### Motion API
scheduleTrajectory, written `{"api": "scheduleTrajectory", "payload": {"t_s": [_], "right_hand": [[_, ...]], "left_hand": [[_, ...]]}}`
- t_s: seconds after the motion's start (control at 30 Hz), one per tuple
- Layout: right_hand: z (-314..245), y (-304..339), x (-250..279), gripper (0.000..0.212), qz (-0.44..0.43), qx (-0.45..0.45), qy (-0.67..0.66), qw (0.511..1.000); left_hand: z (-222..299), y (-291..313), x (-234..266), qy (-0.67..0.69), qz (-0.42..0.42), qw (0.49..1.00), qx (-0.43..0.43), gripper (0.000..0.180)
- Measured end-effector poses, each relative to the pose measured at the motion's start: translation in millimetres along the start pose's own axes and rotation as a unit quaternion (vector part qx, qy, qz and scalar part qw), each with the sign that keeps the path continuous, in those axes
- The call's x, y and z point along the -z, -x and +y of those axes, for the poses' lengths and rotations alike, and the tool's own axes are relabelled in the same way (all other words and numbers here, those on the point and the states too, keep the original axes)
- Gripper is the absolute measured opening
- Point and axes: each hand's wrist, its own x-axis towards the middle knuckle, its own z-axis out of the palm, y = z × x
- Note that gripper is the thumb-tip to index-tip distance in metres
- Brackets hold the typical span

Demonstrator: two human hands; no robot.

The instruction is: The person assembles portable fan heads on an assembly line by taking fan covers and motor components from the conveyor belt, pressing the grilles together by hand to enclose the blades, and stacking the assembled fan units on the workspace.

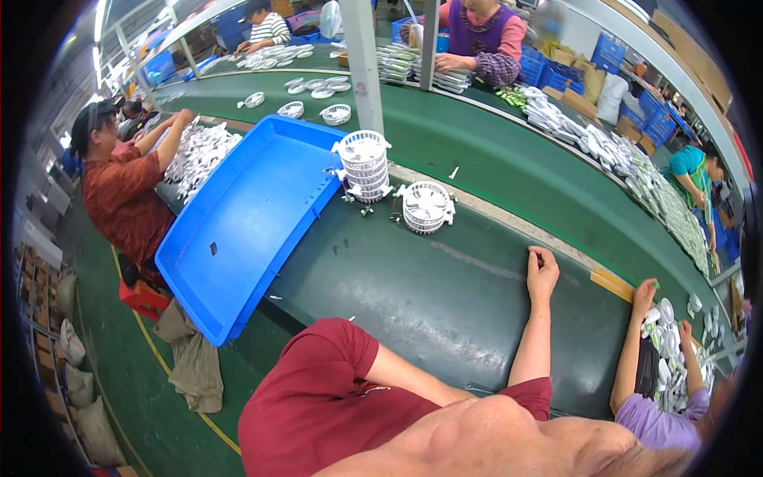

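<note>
My right hand (pixel 542 272) lies at the far edge of the dark green work table (pixel 381 278), its fingers curled in, with nothing visible in them. My left forearm (pixel 413 378) crosses low in front of me, and its hand is hidden behind my body. To the left of my right hand stand white round slatted plastic baskets with small side clips: a tall stack (pixel 366 168) and a shorter stack (pixel 427 208). A large blue plastic tray (pixel 238 246) sits tilted at the left end of the table, with a small dark mark or piece on its bottom.
A green conveyor belt (pixel 469 171) runs beyond the table, past a grey post (pixel 366 71). White baskets (pixel 336 114) lie on it. A person in a rust shirt (pixel 123 195) works at the left. A person in a lilac sleeve (pixel 656 417) handles white parts at the right.
</note>
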Motion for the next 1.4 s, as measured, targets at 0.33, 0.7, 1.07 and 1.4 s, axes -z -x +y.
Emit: {"api": "scheduleTrajectory", "payload": {"t_s": [0.33,0.7,1.07,1.4], "right_hand": [[-2,1,-4,0.009,0.003,-0.013,0.007,1.000],[-167,2,76,0.037,-0.149,0.050,-0.594,0.789],[-206,29,128,0.022,-0.142,0.181,-0.722,0.652],[-197,42,180,0.008,-0.285,0.204,-0.654,0.670]], "left_hand": [[-12,20,-35,0.184,0.103,0.975,0.072,0.017],[24,-14,43,0.099,-0.111,0.984,0.103,0.019],[32,-11,32,0.087,0.048,0.984,0.145,0.018],[34,-23,32,0.025,0.038,0.997,0.062,0.018]]}}
